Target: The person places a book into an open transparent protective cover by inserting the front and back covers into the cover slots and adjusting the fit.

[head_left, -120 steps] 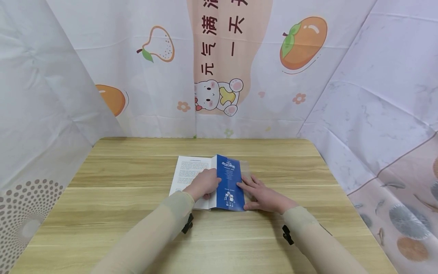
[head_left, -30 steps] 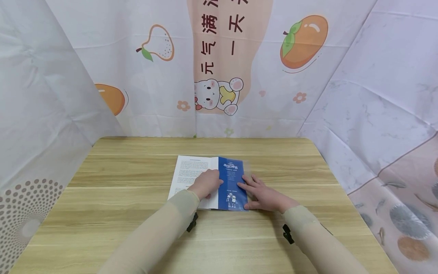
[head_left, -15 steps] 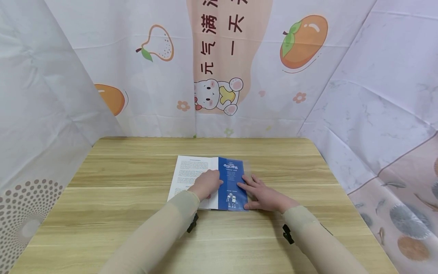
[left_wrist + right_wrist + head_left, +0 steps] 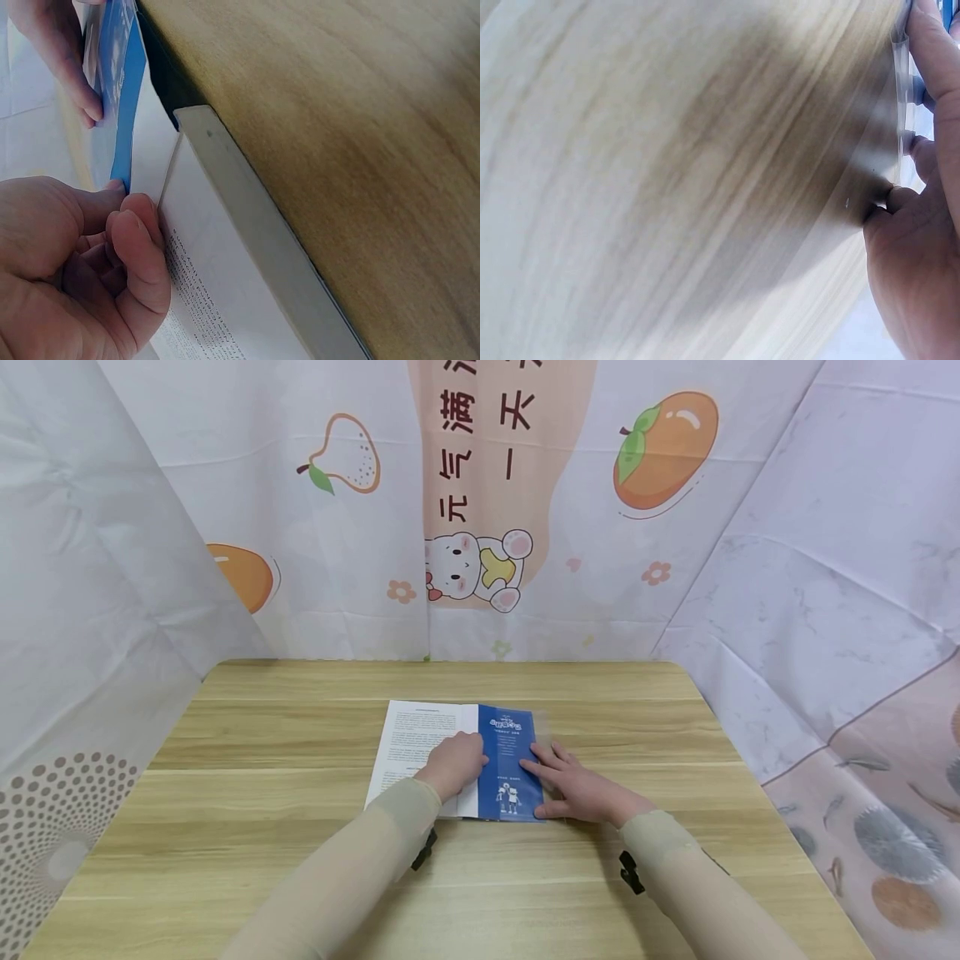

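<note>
Nearest, right hand [image 4: 581,792] flat, fingers straight, pressing clear film [image 4: 546,752] and blue cover [image 4: 510,762]. Beside it, left hand [image 4: 453,764] curled, fingertips at cover's edge (grip itself unclear). Under both, open book [image 4: 412,735] mid-table [image 4: 262,760]. Behind, fruit-print curtain [image 4: 480,502].

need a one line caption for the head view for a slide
Two hands on an open book on a wooden table: left hand on the page, right hand flat on the blue cover.

Makeshift booth, printed cloth backdrops [image 4: 495,502], wooden table [image 4: 247,793]
</note>
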Motion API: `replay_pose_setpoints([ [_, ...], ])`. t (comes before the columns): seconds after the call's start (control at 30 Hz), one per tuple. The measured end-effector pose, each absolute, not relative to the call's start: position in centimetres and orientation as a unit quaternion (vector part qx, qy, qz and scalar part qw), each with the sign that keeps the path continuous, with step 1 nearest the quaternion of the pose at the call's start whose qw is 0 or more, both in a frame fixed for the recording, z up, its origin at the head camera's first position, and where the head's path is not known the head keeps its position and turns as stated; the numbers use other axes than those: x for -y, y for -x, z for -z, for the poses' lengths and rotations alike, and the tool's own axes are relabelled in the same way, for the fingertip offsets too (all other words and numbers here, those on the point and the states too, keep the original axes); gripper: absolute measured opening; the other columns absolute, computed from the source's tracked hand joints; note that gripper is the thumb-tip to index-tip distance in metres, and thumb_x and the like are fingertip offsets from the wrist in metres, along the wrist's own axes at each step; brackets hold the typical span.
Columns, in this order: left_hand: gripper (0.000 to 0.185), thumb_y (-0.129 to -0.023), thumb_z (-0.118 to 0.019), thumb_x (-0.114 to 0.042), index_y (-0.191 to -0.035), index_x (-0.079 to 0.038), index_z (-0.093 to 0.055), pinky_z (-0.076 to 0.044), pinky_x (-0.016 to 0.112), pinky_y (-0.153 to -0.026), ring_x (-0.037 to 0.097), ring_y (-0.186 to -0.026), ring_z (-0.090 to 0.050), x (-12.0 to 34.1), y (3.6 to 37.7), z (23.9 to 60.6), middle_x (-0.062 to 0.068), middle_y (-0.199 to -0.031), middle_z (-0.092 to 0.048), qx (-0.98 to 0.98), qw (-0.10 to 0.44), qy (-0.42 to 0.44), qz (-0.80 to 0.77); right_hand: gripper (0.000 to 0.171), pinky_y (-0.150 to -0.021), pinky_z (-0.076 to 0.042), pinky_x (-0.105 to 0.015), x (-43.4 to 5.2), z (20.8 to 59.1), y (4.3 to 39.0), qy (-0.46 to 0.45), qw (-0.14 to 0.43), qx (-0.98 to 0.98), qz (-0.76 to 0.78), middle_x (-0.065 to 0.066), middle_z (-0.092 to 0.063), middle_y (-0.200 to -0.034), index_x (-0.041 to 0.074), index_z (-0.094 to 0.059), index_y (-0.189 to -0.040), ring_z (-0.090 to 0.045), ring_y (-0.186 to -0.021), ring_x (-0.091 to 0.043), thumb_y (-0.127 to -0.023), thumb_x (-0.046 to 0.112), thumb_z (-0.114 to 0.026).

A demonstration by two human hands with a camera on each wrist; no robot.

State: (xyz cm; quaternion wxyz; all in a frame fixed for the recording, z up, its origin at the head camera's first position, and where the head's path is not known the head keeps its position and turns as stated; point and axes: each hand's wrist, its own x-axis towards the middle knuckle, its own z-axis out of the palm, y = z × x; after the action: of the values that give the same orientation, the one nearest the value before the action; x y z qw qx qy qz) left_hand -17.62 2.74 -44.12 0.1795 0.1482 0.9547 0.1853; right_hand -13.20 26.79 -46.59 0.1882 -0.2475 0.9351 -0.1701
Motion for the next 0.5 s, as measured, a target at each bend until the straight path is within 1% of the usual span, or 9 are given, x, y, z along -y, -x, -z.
replay_pose_setpoints([
  [0.07, 0.023, -0.104, -0.060, -0.022, -0.111, -0.001, -0.067, -0.052, 0.030, -0.051, 0.021, -0.065, -0.062, -2.74, 17.54, 44.04, 0.010, -0.091, -0.067, -0.956, 0.173, -0.153, -0.180, 0.083, -0.116, -0.026, -0.068, -26.81, 46.55, 13.18, 0.248, 0.188, -0.935, 0.171, -0.016, -0.012, -0.171, 0.016, -0.032, -0.162, -0.003, -0.154, -0.050, -0.095, 0.050, -0.068],
  [0.17, 0.024, -0.104, -0.060, -0.023, -0.111, -0.001, -0.066, -0.053, 0.030, -0.053, 0.021, -0.068, -0.062, -2.72, 17.46, 44.00, 0.011, -0.091, -0.067, -0.957, 0.170, -0.158, -0.175, 0.083, -0.117, -0.026, -0.067, -26.80, 46.50, 13.21, 0.245, 0.191, -0.935, 0.170, -0.014, -0.011, -0.171, 0.018, -0.032, -0.162, -0.002, -0.154, -0.049, -0.095, 0.050, -0.068],
  [0.33, 0.024, -0.105, -0.059, -0.023, -0.112, -0.001, -0.066, -0.053, 0.030, -0.053, 0.021, -0.068, -0.062, -2.66, 17.43, 43.97, 0.010, -0.090, -0.067, -0.956, 0.172, -0.159, -0.177, 0.083, -0.117, -0.025, -0.067, -26.80, 46.54, 13.28, 0.244, 0.195, -0.935, 0.170, -0.013, -0.010, -0.172, 0.019, -0.031, -0.162, -0.001, -0.155, -0.048, -0.095, 0.050, -0.068],
  [0.5, 0.025, -0.105, -0.059, -0.023, -0.114, 0.000, -0.065, -0.052, 0.030, -0.052, 0.020, -0.064, -0.062, -2.64, 17.51, 44.04, 0.010, -0.091, -0.066, -0.955, 0.178, -0.157, -0.176, 0.082, -0.117, -0.025, -0.067, -26.84, 46.53, 13.29, 0.248, 0.191, -0.935, 0.169, -0.015, -0.011, -0.171, 0.018, -0.031, -0.162, -0.003, -0.154, -0.050, -0.096, 0.049, -0.068],
])
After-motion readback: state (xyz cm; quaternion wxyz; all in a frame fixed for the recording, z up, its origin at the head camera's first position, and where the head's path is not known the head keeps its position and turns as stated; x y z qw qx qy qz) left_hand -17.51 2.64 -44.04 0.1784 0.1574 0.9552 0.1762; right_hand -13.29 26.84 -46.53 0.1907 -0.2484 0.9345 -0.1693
